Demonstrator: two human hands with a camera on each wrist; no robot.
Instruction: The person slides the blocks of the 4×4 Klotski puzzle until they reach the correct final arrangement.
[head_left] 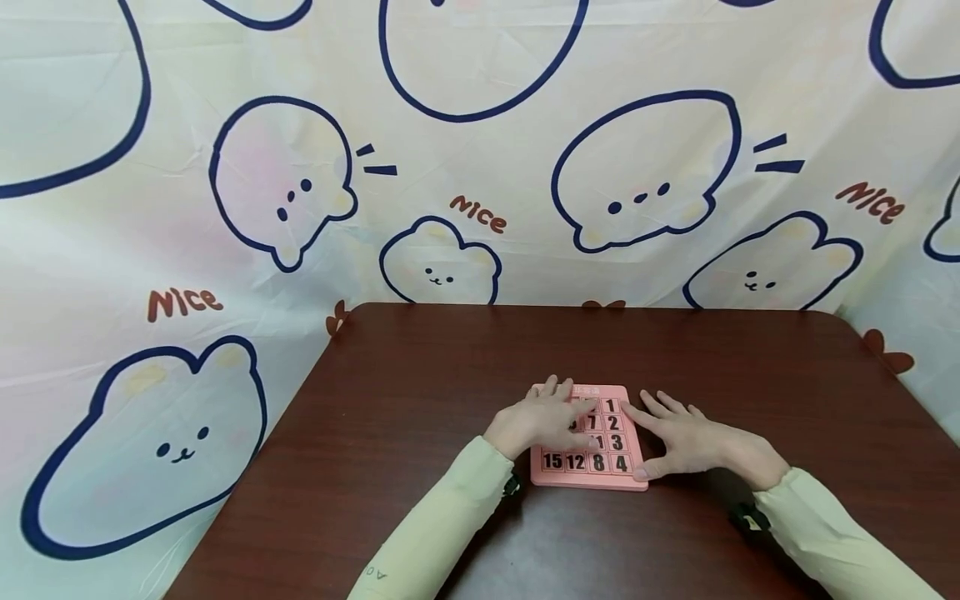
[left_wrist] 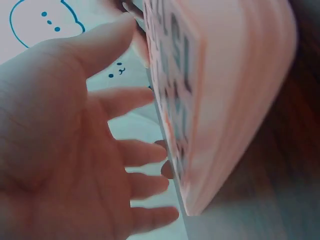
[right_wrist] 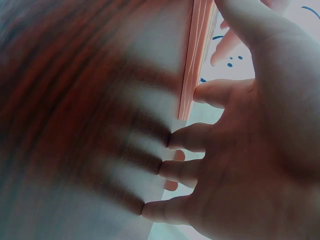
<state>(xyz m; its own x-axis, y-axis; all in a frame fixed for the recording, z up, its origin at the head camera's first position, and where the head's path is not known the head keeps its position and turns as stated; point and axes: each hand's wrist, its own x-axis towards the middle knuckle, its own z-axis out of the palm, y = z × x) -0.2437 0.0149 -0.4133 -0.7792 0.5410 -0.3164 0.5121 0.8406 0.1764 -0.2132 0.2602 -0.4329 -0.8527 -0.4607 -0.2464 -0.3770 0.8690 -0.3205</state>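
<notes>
A pink number slide puzzle (head_left: 577, 478) lies flat on the table, its black-numbered tiles facing up. My left hand (head_left: 536, 423) reaches over its left and upper part with fingers spread, hiding several tiles. In the left wrist view, those fingers extend low over the numbered face of the puzzle (left_wrist: 225, 100). My right hand (head_left: 693, 442) is spread along the right side, its thumb at the lower right corner and index finger at the upper right edge. The right wrist view shows the index fingertip right at the puzzle's side (right_wrist: 190, 65), while the other fingertips rest on the tabletop.
The dark brown wooden table (head_left: 420, 375) stretches out around the puzzle. Behind and beside it hangs a pale cloth (head_left: 465, 158) printed with cartoon bears and the word Nice. A dark band (head_left: 750, 517) is on the right wrist.
</notes>
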